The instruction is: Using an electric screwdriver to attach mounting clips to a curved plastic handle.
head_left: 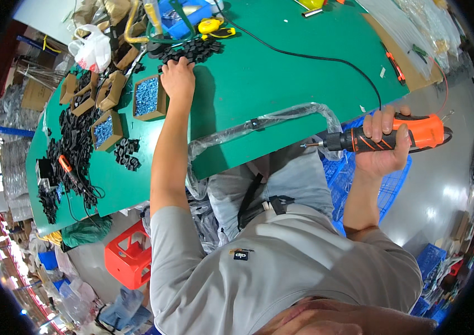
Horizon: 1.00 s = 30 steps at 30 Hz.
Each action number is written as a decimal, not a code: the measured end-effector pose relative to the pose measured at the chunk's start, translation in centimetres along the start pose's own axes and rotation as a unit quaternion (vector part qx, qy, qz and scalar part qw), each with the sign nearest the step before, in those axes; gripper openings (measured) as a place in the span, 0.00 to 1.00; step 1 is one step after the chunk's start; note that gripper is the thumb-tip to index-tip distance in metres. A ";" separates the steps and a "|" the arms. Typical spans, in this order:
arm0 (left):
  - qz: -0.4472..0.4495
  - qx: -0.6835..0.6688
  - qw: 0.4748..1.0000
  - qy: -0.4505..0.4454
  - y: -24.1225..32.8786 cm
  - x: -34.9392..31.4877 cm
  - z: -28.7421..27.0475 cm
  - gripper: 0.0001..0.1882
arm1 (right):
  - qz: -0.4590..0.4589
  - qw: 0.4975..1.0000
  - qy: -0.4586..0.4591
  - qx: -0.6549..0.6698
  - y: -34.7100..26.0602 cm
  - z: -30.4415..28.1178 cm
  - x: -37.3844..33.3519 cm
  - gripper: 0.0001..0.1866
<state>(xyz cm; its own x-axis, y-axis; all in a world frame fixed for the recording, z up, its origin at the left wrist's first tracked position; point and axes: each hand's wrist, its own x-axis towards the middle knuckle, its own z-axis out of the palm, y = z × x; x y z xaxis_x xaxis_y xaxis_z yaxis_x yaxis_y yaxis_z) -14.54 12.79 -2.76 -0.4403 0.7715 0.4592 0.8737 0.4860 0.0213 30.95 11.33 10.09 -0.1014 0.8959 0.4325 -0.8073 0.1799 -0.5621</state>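
Bright overall — glare spots on the grey floor (443, 184), pale sheen on the green counter (281, 75), soft shadow beside the left hand (179, 79) — with fisheye bending toward black corners.

- We have our left hand (178, 78) at the near edge of the small parts (206, 50) on the table (248, 72).
- Left of it, nearer us, screws (147, 96) lie in a box (151, 116).
- Behind the parts we see a tape measure (209, 25).
- Before us, a tube (237, 129) lies along the table's near edge.
- Right of it, our right hand (381, 161) holds a power screwdriver (429, 131).
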 end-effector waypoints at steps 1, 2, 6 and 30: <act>-0.012 -0.001 1.000 -0.003 0.0 -0.2 0.1 0.12 | -0.013 1.000 0.004 -0.012 -0.3 -0.3 0.0 0.17; -0.024 -0.028 0.999 0.000 0.1 -0.5 0.2 0.11 | -0.013 1.000 0.009 -0.013 -0.4 -0.6 0.0 0.17; -0.030 -0.198 0.980 0.017 0.3 -2.3 -1.1 0.07 | -0.031 0.999 0.025 -0.015 -0.6 -1.4 0.1 0.17; 0.344 -0.554 0.726 -0.218 24.1 -11.9 -9.5 0.18 | -0.160 0.976 0.015 -0.150 -7.7 -8.0 -1.0 0.20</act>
<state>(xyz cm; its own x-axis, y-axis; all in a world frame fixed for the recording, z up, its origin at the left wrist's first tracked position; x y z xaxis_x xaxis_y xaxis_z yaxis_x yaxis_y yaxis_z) 13.70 11.38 0.73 0.3660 0.8497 0.3795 0.4419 -0.5176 0.7327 41.91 12.31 8.30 0.1481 0.7849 0.6017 -0.5879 0.5591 -0.5846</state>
